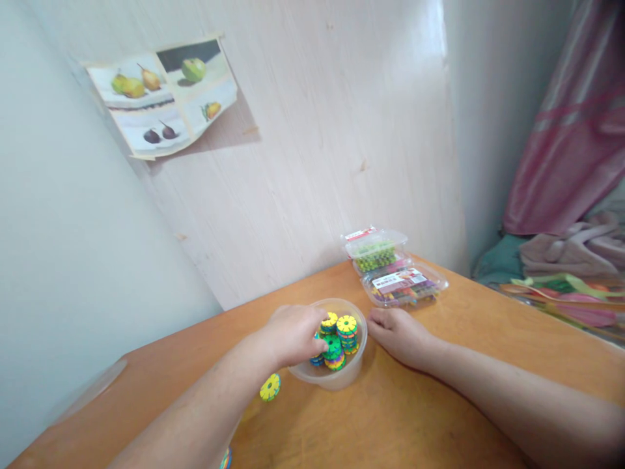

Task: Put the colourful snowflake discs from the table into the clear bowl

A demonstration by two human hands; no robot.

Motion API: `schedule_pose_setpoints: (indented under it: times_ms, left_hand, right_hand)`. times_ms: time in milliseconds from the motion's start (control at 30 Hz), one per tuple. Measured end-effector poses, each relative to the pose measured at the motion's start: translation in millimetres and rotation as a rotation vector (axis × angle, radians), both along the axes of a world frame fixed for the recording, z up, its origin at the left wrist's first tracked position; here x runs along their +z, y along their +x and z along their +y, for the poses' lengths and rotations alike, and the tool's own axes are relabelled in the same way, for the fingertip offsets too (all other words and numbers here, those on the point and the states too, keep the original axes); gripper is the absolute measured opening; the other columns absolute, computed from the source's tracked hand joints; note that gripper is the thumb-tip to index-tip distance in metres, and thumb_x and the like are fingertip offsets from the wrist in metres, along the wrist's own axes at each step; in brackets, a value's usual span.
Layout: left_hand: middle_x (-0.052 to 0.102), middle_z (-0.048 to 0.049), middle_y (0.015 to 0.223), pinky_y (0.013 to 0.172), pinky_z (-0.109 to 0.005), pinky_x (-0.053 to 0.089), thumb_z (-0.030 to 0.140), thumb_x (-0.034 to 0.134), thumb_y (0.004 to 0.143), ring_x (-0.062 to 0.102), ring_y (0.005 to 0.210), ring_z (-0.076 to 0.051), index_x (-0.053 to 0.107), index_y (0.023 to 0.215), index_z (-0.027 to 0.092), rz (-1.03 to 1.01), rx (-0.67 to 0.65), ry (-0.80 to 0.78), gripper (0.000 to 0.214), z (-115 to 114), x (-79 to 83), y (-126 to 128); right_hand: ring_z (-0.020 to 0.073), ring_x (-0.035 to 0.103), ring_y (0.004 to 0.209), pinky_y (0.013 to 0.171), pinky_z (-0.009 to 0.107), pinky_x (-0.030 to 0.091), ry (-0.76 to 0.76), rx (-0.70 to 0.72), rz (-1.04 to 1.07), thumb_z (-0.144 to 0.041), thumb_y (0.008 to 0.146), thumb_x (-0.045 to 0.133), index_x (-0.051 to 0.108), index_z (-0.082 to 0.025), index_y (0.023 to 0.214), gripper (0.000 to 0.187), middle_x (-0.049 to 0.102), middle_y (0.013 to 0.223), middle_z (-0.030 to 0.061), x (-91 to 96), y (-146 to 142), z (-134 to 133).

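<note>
A clear plastic bowl (347, 378) stands on the table with several stacks of notched plastic discs inside. One stack has a yellow disc (347, 324) on top, and a green disc (332, 345) tops the one in front. My left hand (297, 335) reaches over the bowl's left rim, fingers curled down round a stack of discs (317, 357) partly hidden beneath it. Curled on the table at the bowl's right side is my right hand (393, 332), its knuckles close against the rim; whether they touch is unclear. A yellow disc (270, 387) lies left of the bowl.
Behind the bowl, two clear clamshell boxes hold small pieces: a box with green pieces (375, 256) and a labelled box (405, 284). More discs (226, 458) show under my left forearm. A clear round lid-like piece (92, 391) lies at the table's left edge. Walls border the back.
</note>
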State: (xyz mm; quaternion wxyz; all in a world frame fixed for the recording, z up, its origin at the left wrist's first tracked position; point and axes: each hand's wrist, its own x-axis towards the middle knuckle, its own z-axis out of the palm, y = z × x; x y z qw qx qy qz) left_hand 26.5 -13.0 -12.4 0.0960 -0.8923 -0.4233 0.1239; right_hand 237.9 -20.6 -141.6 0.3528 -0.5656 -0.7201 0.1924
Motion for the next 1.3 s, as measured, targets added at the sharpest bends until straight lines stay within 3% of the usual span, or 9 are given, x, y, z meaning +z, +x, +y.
schedule_pose_setpoints:
  times_ms: [233, 367, 467, 767, 1000, 1300]
  left_hand:
    - [0.074, -0.0016, 0.087, 0.063, -0.028, 0.04, 0.034, 0.05, 0.083, 0.067, 0.078, -0.02, 0.065, 0.097, 0.028, -0.037, 0.17, 0.008, 0.021, -20.8, 15.9, -45.3]
    - [0.072, -0.0019, 0.081, 0.058, -0.027, 0.035, 0.03, 0.05, 0.081, 0.065, 0.074, -0.02, 0.064, 0.083, 0.026, -0.004, 0.232, 0.039, 0.014, -28.0, 12.6, -82.8]
    - [0.072, -0.0026, 0.084, 0.06, -0.028, 0.038, 0.03, 0.049, 0.082, 0.066, 0.075, -0.02, 0.064, 0.085, 0.027, -0.003, 0.244, 0.045, 0.016, -32.8, 6.8, -100.4]
    - [0.075, -0.0057, 0.098, 0.068, -0.034, 0.048, 0.023, 0.057, 0.071, 0.069, 0.092, -0.03, 0.067, 0.108, 0.033, 0.145, 0.235, -0.071, 0.039, -39.6, -14.9, -94.5]
    - [0.074, -0.0115, 0.1, 0.077, -0.04, 0.052, 0.017, 0.053, 0.074, 0.069, 0.096, -0.031, 0.068, 0.098, 0.026, 0.218, 0.253, -0.047, 0.029, -30.9, -31.3, -91.8]
    - [0.075, -0.0106, 0.098, 0.075, -0.039, 0.054, 0.023, 0.056, 0.073, 0.07, 0.094, -0.031, 0.067, 0.095, 0.025, 0.212, 0.247, -0.037, 0.025, -23.8, -40.8, -95.4]
  right_hand:
    - [0.0125, 0.05, 0.063, 0.057, 0.025, 0.031, -0.008, -0.013, 0.002, -0.033, 0.088, 0.045, 0.044, -0.019, 0.061, 0.03, 0.058, 0.064, -0.0003, -4.5, 1.9, 2.3]
    - [0.0132, 0.05, 0.063, 0.057, 0.025, 0.03, 0.003, 0.001, -0.007, -0.033, 0.088, 0.044, 0.044, -0.019, 0.061, 0.031, 0.057, 0.064, -0.0003, -6.4, 2.6, 3.6]
    - [0.0134, 0.05, 0.063, 0.056, 0.026, 0.03, 0.013, 0.02, -0.009, -0.034, 0.089, 0.043, 0.044, -0.019, 0.061, 0.032, 0.056, 0.062, -0.0005, -7.4, 3.5, 4.3]
    - [0.0138, 0.049, 0.061, 0.056, 0.027, 0.03, 0.021, 0.025, 0.005, -0.035, 0.088, 0.043, 0.044, -0.019, 0.061, 0.031, 0.055, 0.062, -0.0006, -9.4, 5.2, 4.0]
    - [0.0136, 0.05, 0.062, 0.057, 0.027, 0.031, 0.013, 0.025, -0.022, -0.037, 0.09, 0.041, 0.044, -0.019, 0.062, 0.033, 0.055, 0.064, -0.0002, -8.9, 5.0, 3.7]
    - [0.0134, 0.05, 0.062, 0.056, 0.026, 0.031, 0.009, 0.03, -0.015, -0.037, 0.09, 0.04, 0.043, -0.019, 0.062, 0.033, 0.056, 0.064, -0.0006, -10.0, 5.0, 4.8]
